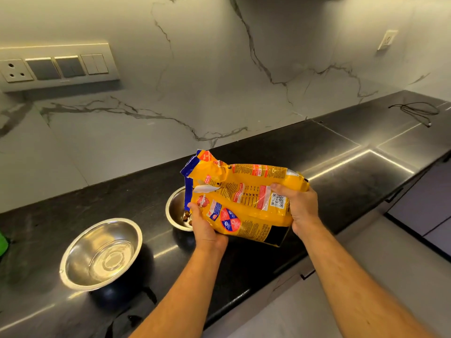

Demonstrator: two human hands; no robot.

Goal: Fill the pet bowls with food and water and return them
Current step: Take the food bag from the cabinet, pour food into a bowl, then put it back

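Observation:
A yellow pet food bag (246,203) lies tipped on its side above the black counter (341,172), its torn open end pointing left. My left hand (205,225) grips the bag near the open end from below. My right hand (300,208) holds the bag's bottom end. Under the opening stands a steel bowl (174,206), half hidden by the bag, with a few brown kibbles inside. A second steel bowl (101,253) stands to the left on the counter and looks to hold clear water.
A marble backsplash (195,81) rises behind the counter, with a switch and socket panel (56,67) at upper left. A black cable (417,111) lies at the far right of the counter. Something green (3,242) shows at the left edge. Cabinet fronts (424,203) run along the right.

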